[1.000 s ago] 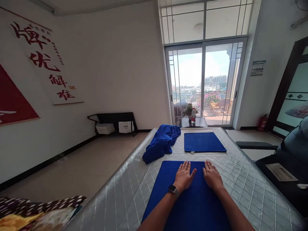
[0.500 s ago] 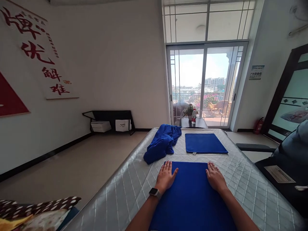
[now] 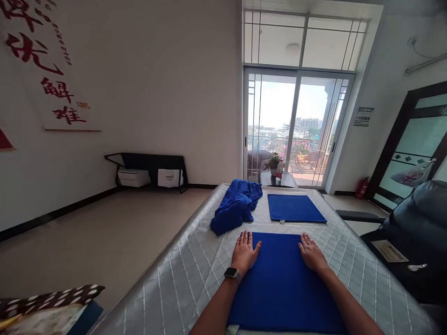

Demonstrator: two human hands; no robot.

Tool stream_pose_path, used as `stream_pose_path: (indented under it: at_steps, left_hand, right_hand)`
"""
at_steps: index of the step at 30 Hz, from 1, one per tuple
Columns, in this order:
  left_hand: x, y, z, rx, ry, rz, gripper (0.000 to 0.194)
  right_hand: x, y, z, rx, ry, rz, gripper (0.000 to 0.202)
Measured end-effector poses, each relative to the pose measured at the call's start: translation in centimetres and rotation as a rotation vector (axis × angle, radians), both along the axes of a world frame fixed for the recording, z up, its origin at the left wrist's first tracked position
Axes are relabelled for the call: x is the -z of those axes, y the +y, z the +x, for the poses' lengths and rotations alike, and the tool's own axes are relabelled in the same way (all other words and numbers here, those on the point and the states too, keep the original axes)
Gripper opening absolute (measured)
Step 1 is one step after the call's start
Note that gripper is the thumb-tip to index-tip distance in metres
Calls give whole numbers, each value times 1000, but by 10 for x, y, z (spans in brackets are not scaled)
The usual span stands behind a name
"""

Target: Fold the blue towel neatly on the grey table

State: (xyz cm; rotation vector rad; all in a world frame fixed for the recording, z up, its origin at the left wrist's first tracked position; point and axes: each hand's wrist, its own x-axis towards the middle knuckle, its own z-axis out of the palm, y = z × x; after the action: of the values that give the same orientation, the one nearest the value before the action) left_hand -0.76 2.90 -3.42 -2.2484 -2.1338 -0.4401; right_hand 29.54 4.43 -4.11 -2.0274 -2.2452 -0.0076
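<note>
left hand: fingers extended, thumb spread, palm down at the far left corner of the near blue cloth; grips nothing. right hand: fingers extended, at its far right corner; grips nothing. cloth lies flat on the mattress, crumpled blue cloth beyond, far left.

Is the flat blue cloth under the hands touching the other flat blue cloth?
Apart. The head view shows a strip of the quilted cover between the near cloth and the far cloth.
</note>
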Motion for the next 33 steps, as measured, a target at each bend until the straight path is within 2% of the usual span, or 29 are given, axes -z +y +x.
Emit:
stream_pose_path:
  at_steps: [5,13,20,25,28,33]
  left_hand:
    - [0,0,-1,4,21,-5,84]
    - [5,3,-2,13,0,13,87]
    - [8,7,-1,22,21,-4,89]
    - [3,4,0,-21,59,-42,91]
    - [0,-8,29,80,49,-66,91]
    - [-1,-26,129,496,5,-29,79]
  right_hand:
    - [-9,-5,-3,5,-32,-15,63]
    - [0,-21,-5,-10,21,-14,65]
    - [-4,-23,-5,13,74,-37,66]
    - [-4,-24,-4,42,134,-53,66]
    - [-2,-24,-2,41,149,-48,66]
    - [1,-24,2,1,114,-18,64]
